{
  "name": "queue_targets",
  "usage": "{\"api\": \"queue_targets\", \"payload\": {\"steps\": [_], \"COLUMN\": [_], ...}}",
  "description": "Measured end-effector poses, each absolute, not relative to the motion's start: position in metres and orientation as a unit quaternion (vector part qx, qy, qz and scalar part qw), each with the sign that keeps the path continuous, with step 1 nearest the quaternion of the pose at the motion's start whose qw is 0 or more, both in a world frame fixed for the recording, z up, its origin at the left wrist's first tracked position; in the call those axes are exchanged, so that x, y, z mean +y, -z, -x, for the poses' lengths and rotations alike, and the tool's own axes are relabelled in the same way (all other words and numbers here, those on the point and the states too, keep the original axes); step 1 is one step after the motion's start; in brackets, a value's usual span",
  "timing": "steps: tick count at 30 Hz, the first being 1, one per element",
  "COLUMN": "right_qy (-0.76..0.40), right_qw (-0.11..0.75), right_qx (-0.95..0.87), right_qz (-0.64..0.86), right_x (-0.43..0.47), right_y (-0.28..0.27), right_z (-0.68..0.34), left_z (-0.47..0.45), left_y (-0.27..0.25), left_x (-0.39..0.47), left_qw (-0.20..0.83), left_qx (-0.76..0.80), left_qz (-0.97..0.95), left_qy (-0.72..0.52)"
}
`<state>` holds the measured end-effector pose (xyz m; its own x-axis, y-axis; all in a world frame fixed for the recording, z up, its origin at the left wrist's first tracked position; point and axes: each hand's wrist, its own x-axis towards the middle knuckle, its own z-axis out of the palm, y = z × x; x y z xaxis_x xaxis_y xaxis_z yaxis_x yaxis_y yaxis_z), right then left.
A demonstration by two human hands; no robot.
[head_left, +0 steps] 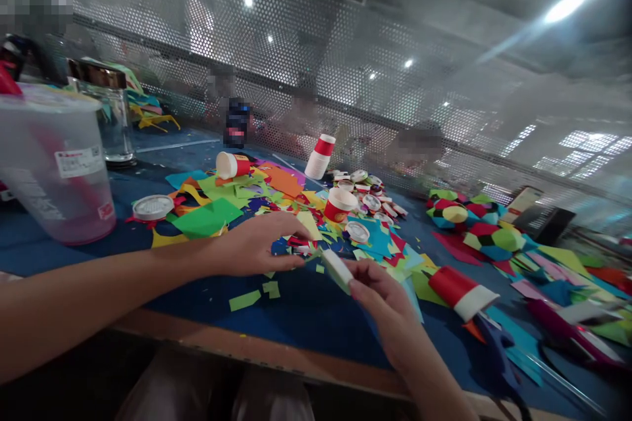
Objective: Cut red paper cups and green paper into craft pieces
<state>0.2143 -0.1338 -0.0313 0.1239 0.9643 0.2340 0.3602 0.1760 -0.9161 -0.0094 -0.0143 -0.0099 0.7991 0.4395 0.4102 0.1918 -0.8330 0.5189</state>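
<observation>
My right hand (380,293) pinches a small white piece (337,268), seen nearly edge-on, with pale green paper along its lower side. It looks like the flat round pieces on the table, but its face is turned away. My left hand (257,243) hovers just left of it, thumb and fingers apart and nothing visible between them. Coloured paper scraps (245,300) lie below and behind the hands. Beyond them stands a red and white paper cup (340,204), with a round white lid-like piece (357,231) in front of it.
Stacked paper cups (320,156) and a pile of round pieces (368,194) stand farther back. At left are a plastic drink cup (59,164) and a glass jar (112,118). A tipped cup (461,293), a dark blue-handled tool (498,348) and paper balls (474,220) lie right.
</observation>
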Motion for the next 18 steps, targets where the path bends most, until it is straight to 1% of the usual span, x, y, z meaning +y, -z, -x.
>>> {"api": "queue_targets", "payload": {"steps": [2,8,13,18], "right_qy": [-0.410,-0.559,-0.574,-0.598], "right_qw": [0.532,0.533,0.533,0.541], "right_qx": [-0.518,-0.447,-0.424,-0.358], "right_qz": [0.530,0.451,0.455,0.471], "right_x": [-0.135,-0.135,-0.133,-0.135], "right_y": [0.029,0.028,0.030,0.024], "right_z": [-0.213,-0.210,-0.213,-0.207], "left_z": [0.009,0.000,-0.005,-0.007], "left_y": [0.010,0.019,0.028,0.026], "left_x": [-0.020,-0.027,-0.020,-0.022], "left_qw": [0.263,0.343,0.382,0.406], "left_qx": [0.167,0.157,0.174,0.212], "left_qz": [-0.909,-0.881,-0.862,-0.842], "left_qy": [-0.276,-0.284,-0.283,-0.284]}}
